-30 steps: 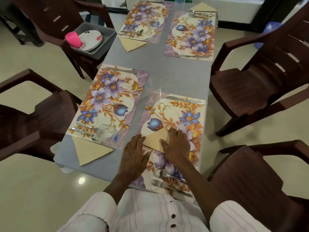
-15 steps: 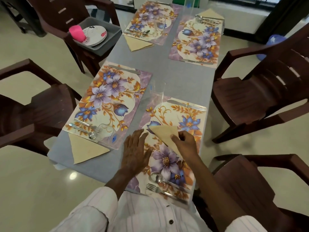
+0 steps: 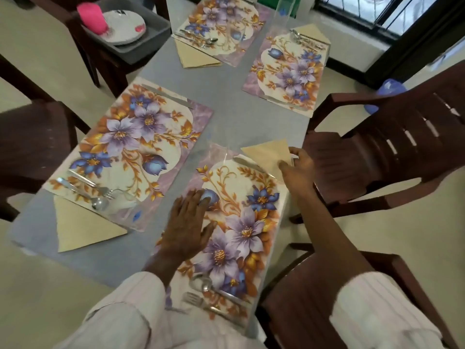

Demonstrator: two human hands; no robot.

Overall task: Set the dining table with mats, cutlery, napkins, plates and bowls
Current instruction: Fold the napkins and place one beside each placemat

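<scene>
A grey table (image 3: 239,117) carries several floral mats. My right hand (image 3: 298,170) pinches a folded beige napkin (image 3: 268,153) at the far right corner of the nearest mat (image 3: 241,195), over the end of a knife (image 3: 249,166). My left hand (image 3: 188,227) lies flat, fingers straight, on that mat's left side. A spoon (image 3: 201,283) and a fork (image 3: 198,302) lie at the mat's near end. The left mat (image 3: 141,139) has a fork, a spoon (image 3: 98,201), a knife (image 3: 166,95) and a napkin (image 3: 80,227) tucked under its near edge.
Two far mats (image 3: 286,71) also have cutlery and napkins. A grey bin (image 3: 148,34) on a chair at the far left holds plates (image 3: 123,27) and a pink cup (image 3: 91,17). Clear glasses (image 3: 284,8) stand on the table. Brown chairs (image 3: 392,147) ring the table.
My right hand lifted the napkin off the middle of the nearest mat and carried it away to the mat's far right corner. My left hand stayed flat on the mat.
</scene>
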